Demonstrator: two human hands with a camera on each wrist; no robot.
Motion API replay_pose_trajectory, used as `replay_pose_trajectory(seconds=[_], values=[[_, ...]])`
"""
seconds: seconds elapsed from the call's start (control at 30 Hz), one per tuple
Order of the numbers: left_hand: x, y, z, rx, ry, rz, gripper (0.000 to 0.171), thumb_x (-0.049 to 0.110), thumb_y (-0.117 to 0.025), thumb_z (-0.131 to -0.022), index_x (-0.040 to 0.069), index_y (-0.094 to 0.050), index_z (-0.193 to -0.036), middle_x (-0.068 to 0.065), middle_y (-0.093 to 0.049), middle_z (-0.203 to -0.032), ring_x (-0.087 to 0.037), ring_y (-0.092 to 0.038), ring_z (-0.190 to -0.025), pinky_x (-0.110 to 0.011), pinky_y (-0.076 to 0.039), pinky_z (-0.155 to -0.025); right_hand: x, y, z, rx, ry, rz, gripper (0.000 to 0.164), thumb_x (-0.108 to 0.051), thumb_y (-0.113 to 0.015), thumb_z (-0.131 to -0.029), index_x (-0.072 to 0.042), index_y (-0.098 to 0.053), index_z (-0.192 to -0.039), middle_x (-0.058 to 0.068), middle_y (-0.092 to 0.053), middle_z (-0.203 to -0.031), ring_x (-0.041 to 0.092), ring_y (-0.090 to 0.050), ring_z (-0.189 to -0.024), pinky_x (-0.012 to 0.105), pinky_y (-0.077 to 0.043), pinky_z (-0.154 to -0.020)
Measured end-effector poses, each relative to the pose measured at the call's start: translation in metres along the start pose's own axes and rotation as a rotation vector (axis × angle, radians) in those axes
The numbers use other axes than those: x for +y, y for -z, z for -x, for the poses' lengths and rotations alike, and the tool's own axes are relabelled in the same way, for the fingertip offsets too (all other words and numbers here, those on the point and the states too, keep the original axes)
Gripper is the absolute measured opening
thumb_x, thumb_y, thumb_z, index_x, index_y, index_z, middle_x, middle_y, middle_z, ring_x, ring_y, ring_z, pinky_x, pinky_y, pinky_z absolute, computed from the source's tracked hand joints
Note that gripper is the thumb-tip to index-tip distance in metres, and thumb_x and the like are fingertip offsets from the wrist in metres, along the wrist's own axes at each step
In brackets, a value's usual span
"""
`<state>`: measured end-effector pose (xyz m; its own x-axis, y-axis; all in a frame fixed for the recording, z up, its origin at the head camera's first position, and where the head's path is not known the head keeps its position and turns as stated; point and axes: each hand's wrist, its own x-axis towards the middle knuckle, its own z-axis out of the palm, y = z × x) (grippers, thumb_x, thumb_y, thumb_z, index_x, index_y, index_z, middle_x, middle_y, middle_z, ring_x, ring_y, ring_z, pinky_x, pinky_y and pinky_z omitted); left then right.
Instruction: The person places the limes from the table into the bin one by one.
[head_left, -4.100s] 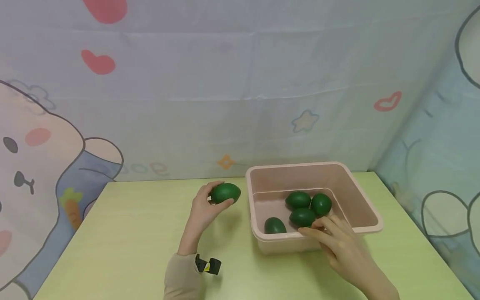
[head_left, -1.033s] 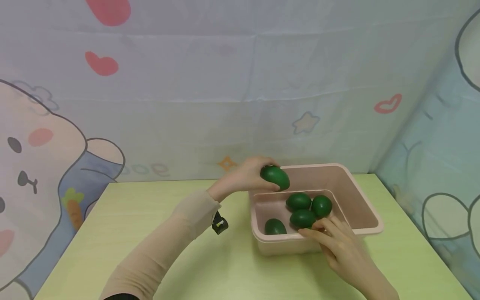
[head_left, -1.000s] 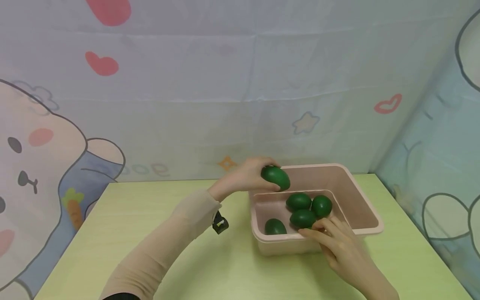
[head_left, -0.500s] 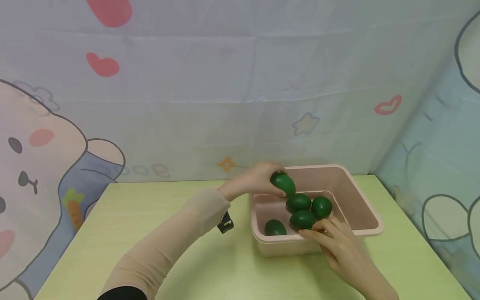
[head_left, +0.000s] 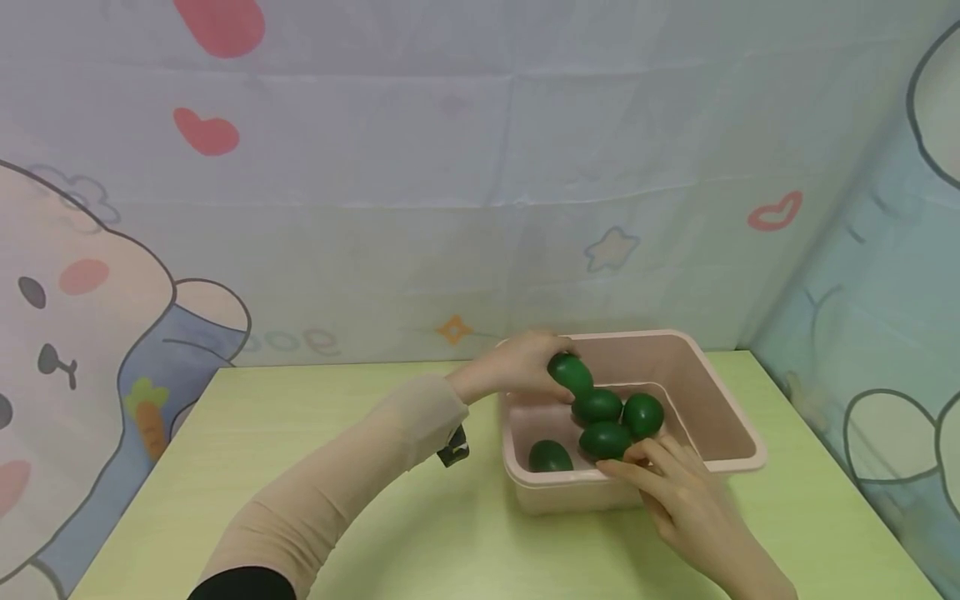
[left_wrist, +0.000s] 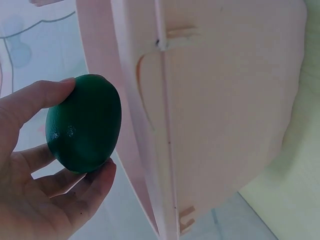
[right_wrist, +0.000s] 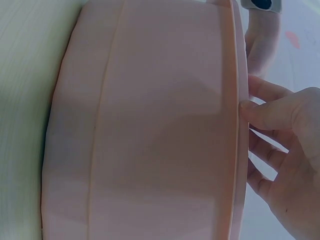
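Note:
My left hand (head_left: 528, 365) holds a smooth dark green avocado-like fruit (head_left: 570, 375) between thumb and fingers, over the left back part of a pale pink plastic bin (head_left: 718, 398). In the left wrist view, that fruit (left_wrist: 84, 124) sits between thumb and fingertips beside the bin's outer wall (left_wrist: 235, 100). Several similar fruits lie inside: three grouped near the middle, among them one (head_left: 597, 406) just below the held one, and another (head_left: 550, 456) in the near left corner. My right hand (head_left: 686, 504) pinches the bin's near rim; in the right wrist view its thumb (right_wrist: 272, 114) lies on the rim.
The bin stands on a light yellow-green table (head_left: 360, 533), toward its right back part. Close behind the table hangs a printed cloth backdrop (head_left: 390, 250), which also covers the right side. A small black camera (head_left: 453, 448) is strapped at my left wrist.
From left of the bin, my left hand has carried the fruit rightward over it. In the last second it has moved slightly lower and further right. My right hand has stayed at the rim.

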<state>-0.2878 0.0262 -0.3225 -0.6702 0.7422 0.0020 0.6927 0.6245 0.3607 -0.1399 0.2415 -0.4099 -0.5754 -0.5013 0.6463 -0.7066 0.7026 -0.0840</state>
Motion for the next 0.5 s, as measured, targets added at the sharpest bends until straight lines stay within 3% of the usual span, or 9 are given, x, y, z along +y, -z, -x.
replay_pose_trajectory(seconds=[0.2, 0.5], values=[[0.0007, 0.0015, 0.0010, -0.016, 0.012, -0.010, 0.055, 0.031, -0.077, -0.080, 0.013, -0.059, -0.128, -0.003, -0.063, -0.121, -0.017, -0.056, -0.109, -0.031, -0.047, -0.093, 0.0005, 0.0000, -0.0007, -0.005, 0.000, 0.000, 0.042, -0.013, -0.034, -0.095, -0.023, -0.071, -0.112, -0.005, -0.056, -0.095, 0.014, -0.048, -0.093, 0.025, -0.034, -0.082], [-0.0022, 0.0025, 0.0006, -0.044, 0.030, 0.042, 0.048, 0.025, -0.070, -0.087, 0.010, -0.057, -0.131, -0.008, -0.062, -0.127, -0.023, -0.058, -0.117, -0.035, -0.049, -0.096, -0.0003, -0.0005, -0.0034, 0.013, 0.005, 0.015, 0.053, -0.031, -0.019, -0.105, -0.023, -0.072, -0.110, -0.006, -0.056, -0.094, 0.014, -0.048, -0.092, 0.025, -0.033, -0.082]])
